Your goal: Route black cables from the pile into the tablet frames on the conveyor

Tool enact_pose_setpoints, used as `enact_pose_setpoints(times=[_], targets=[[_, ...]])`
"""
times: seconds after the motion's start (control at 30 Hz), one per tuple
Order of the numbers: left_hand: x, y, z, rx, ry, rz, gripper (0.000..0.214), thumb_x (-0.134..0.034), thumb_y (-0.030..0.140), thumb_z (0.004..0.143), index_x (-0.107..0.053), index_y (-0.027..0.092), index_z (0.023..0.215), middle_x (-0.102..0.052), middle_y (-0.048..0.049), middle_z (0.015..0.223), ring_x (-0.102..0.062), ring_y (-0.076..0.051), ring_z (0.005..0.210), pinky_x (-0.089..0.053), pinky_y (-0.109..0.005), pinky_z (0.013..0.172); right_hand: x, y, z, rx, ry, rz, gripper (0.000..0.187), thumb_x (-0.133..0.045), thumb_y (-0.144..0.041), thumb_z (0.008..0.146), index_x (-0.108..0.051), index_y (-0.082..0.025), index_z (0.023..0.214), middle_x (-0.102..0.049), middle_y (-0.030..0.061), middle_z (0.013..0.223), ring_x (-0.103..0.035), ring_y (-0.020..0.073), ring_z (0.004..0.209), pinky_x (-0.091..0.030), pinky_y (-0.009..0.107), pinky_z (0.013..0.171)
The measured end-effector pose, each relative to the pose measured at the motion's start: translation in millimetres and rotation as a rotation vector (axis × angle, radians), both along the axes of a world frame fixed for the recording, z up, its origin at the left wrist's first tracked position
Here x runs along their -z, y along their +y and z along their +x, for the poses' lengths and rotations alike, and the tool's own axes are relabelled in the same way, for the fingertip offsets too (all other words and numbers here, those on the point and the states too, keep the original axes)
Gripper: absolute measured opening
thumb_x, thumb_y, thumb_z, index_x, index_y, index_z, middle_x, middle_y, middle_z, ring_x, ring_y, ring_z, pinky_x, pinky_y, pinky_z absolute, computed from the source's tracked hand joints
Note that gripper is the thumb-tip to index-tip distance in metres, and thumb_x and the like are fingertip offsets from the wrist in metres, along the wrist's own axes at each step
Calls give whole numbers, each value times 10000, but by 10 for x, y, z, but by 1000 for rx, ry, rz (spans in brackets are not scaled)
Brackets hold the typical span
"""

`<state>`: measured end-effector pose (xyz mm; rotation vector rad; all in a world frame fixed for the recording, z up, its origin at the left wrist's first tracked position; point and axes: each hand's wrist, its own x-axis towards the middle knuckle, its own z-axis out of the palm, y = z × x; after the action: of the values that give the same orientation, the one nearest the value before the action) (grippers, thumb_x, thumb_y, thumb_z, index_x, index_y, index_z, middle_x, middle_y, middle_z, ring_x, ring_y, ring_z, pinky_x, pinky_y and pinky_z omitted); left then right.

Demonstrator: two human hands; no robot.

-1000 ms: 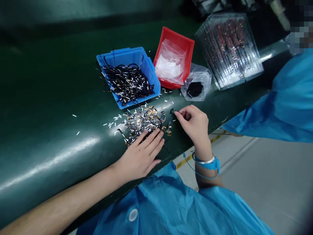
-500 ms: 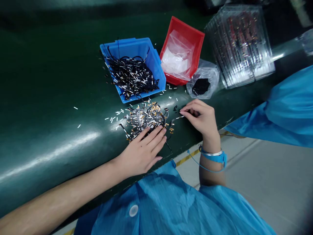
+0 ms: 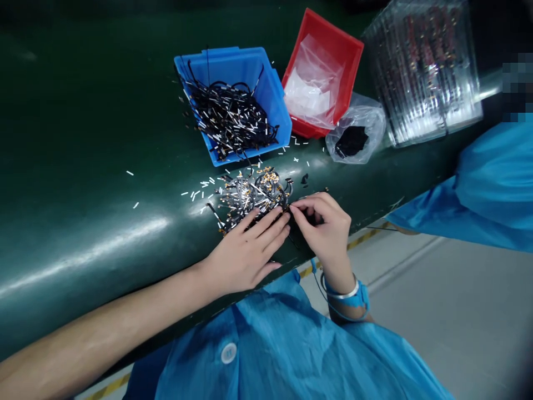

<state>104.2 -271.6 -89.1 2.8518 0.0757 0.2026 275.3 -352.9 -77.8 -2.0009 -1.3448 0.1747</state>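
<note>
A loose pile of thin black cables [image 3: 254,191] with white sleeves and gold connectors lies on the green bench. My left hand [image 3: 250,244] rests flat on the pile with its fingers apart. My right hand [image 3: 320,228] sits at the pile's right edge, next to my left hand. Its finger and thumb pinch what looks like a thin black cable, mostly hidden by the fingers. A small black piece [image 3: 305,179] lies just above my right hand. A blue plastic bin [image 3: 275,105] behind the pile holds more tangled cables.
A red bin [image 3: 352,72] holds clear plastic bags. Beside it lie a clear bag [image 3: 360,130] with black items and stacked clear trays [image 3: 425,72]. White sleeves [image 3: 200,193] are scattered on the curved green bench [image 3: 83,166]. A grey floor [image 3: 437,322] lies beyond its edge.
My right hand has moved left and down from beside the small black piece to the pile's edge. My left hand stays on the pile, and the view has shifted slightly.
</note>
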Motion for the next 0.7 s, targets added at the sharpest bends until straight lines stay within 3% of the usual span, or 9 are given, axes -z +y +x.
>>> enact_pose_setpoints(times=[0.3,0.7], targets=[[-16,12,-2,-1,8,-23,590,-381,459,966,-431,79,1415,-381,-135,1513,-277,-279,1429,-184,-443,1163,41,-66,-4,-81,-225,39,150,-582,-165,858,-710,-244,870,-663,34,792,-600,168,733,-495,320,665],[-4,18,5,-4,2,-42,577,-380,452,960,-450,87,1401,-392,-127,1506,-294,-273,1423,-180,-445,1164,-39,-118,-146,-61,-562,-86,257,-500,-130,886,-710,-249,975,-653,60,838,-515,186,739,-409,316,586]])
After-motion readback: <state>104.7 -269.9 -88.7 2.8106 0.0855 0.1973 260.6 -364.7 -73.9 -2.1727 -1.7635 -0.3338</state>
